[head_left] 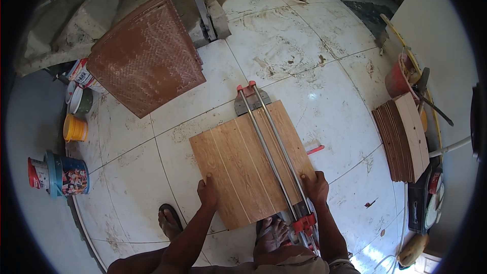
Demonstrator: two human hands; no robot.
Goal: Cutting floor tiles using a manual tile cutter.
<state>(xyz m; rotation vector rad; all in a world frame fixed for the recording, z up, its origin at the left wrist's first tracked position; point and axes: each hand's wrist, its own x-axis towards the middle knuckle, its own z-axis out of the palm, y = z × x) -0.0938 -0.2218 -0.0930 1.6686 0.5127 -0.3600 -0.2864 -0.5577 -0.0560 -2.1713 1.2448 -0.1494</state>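
Note:
A square wood-look tile [231, 167] lies at a slant on a manual tile cutter, under its two metal rails [262, 142]. My left hand [207, 193] grips the tile's left edge, thumb on top and fingers out of sight below. At the right edge, my right hand [316, 189] holds the tile the same way, just beside the rails. The cutter's red carriage [304, 222] sits at the near end, close to my foot. Its far end has a red cap [247, 89] over a grey plate.
A stack of brown tiles [147, 56] leans against concrete steps at far left. Buckets, including a yellow one [76, 128] and a blue one [75, 175], line the left wall. To the right stand cut tile pieces [401, 139] and a red bucket [398, 77]. White floor tiles [284, 35] are dirty.

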